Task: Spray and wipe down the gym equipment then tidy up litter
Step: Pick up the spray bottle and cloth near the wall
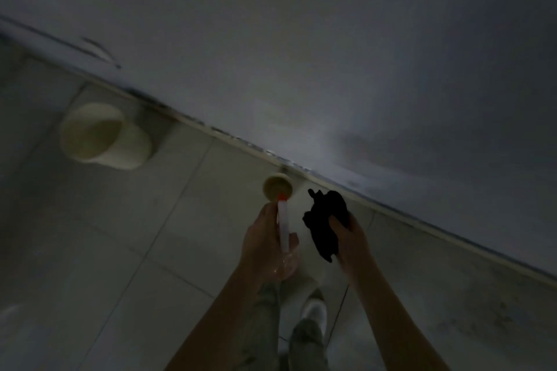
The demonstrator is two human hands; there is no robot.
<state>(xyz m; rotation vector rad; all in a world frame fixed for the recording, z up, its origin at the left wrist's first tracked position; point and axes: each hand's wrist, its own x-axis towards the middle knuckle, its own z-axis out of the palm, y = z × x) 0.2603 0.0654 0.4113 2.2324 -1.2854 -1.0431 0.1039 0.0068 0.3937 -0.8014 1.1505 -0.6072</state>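
Note:
The scene is dim and blurred. My left hand (265, 238) grips a clear spray bottle (283, 232) with a white head and an orange nozzle tip, pointing away from me. My right hand (351, 238) holds a crumpled black cloth (325, 220). On the tiled floor lies a small pale paper cup (277, 185) on its side, just beyond the nozzle and close to the wall. A larger pale cup or tub (102, 135) lies on its side further left. No gym equipment is in view.
A grey wall (331, 54) runs diagonally across the upper right, meeting the tiled floor (135, 235) at a pale skirting line. My legs and a light shoe (315, 310) show below my hands.

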